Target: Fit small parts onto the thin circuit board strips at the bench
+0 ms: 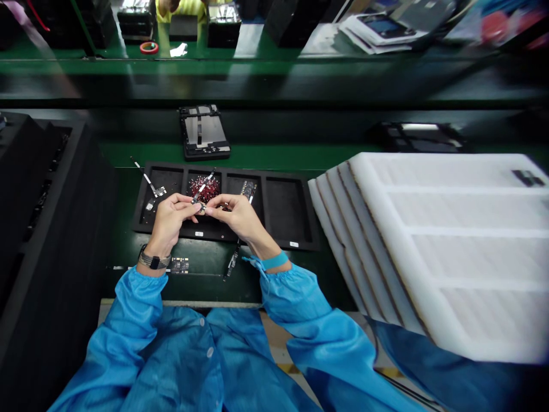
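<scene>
My left hand (169,222) pinches a small circuit board with a flex cable (205,186) that sticks up over the tray. The fingertips of my right hand (241,216) are closed on the board's other end, touching it at the same spot. Both hands are above a black compartment tray (285,241). Behind the fingers, one compartment holds a heap of small red-and-white parts (198,184). Another board with a flex cable (159,191) lies in the left compartment. A third board (249,189) rests in the compartment beside my right hand, partly hidden by it.
More flex-cable boards (180,265) lie on the green bench in front of the tray. Beyond it sits a black device frame (206,134). White foam trays (472,212) are stacked at the right, and tall black foam trays (64,189) stand at the left. A raised shelf (274,67) runs behind.
</scene>
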A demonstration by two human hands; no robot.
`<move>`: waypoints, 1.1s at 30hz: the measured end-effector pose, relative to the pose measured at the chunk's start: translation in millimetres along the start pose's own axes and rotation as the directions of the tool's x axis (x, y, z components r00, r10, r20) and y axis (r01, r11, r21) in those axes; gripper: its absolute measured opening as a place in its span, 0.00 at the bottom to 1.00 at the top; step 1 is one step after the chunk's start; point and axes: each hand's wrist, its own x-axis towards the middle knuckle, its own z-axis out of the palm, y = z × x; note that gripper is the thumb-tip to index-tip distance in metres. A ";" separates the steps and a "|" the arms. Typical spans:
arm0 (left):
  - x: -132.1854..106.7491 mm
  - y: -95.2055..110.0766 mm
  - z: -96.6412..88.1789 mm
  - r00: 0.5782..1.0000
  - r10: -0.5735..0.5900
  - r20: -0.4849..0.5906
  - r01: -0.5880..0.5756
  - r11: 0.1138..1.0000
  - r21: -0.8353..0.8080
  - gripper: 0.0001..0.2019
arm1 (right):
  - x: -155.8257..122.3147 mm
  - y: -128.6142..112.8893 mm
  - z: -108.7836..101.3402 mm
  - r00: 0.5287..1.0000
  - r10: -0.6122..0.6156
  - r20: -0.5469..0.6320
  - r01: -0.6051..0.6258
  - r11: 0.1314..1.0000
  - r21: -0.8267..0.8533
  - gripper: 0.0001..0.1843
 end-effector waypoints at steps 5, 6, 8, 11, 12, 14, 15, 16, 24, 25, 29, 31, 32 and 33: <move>-0.2 -1.6 1.5 0.999 0.031 -0.011 -0.030 0.999 0.032 0.18 | 1.6 -1.2 0.1 1.000 -0.013 -0.003 0.013 1.000 0.010 0.13; -1.8 -0.2 2.5 0.998 0.052 -0.018 -0.051 0.998 0.046 0.18 | 2.0 -1.9 -1.3 1.000 -0.014 -0.016 0.015 1.000 0.027 0.13; -6.7 6.4 4.9 0.991 0.126 -0.049 -0.122 0.989 0.079 0.16 | 2.2 -3.8 -6.9 0.999 0.002 -0.045 0.003 0.994 0.113 0.17; -11.3 27.9 7.8 0.941 0.313 -0.128 -0.293 0.944 0.152 0.13 | 0.6 -5.8 -21.0 0.998 0.055 -0.041 -0.037 0.936 0.351 0.23; -9.2 37.7 8.0 0.907 0.392 -0.153 -0.360 0.911 0.199 0.13 | -0.3 -5.9 -26.1 0.997 0.080 -0.021 -0.063 0.901 0.430 0.25; 5.2 58.9 7.6 0.808 0.560 -0.183 -0.480 0.806 0.345 0.10 | -2.2 -5.3 -34.6 0.989 0.143 0.031 -0.136 0.821 0.555 0.28; 18.2 69.3 7.5 0.749 0.637 -0.181 -0.518 0.734 0.439 0.09 | -2.9 -4.8 -37.6 0.983 0.176 0.055 -0.173 0.779 0.602 0.29; 34.8 78.8 7.8 0.692 0.703 -0.165 -0.534 0.652 0.538 0.08 | -3.4 -4.5 -39.7 0.976 0.203 0.078 -0.205 0.740 0.640 0.30; 183.8 88.4 42.0 0.790 0.581 0.197 -0.166 -0.107 0.980 0.16 | -5.9 -11.3 -48.7 0.969 0.179 0.171 -0.246 0.610 0.754 0.33; 191.5 83.0 47.4 0.832 0.505 0.230 -0.156 -0.186 0.970 0.17 | -6.4 -11.9 -50.1 0.972 0.165 0.165 -0.232 0.617 0.752 0.33; 200.8 64.4 55.4 0.906 0.265 0.331 -0.223 -0.366 0.904 0.19 | -7.3 -12.7 -53.8 0.982 0.132 0.132 -0.187 0.667 0.722 0.33; 200.1 60.2 51.3 0.913 0.213 0.348 -0.240 -0.408 0.881 0.21 | -7.1 -12.7 -54.3 0.983 0.132 0.128 -0.184 0.681 0.709 0.31; 199.2 59.3 47.9 0.915 0.197 0.351 -0.245 -0.419 0.874 0.23 | -7.0 -12.5 -54.4 0.984 0.132 0.123 -0.180 0.683 0.708 0.29; 198.0 58.8 44.0 0.917 0.188 0.351 -0.248 -0.418 0.874 0.24 | -6.8 -12.1 -54.2 0.985 0.130 0.117 -0.174 0.683 0.709 0.26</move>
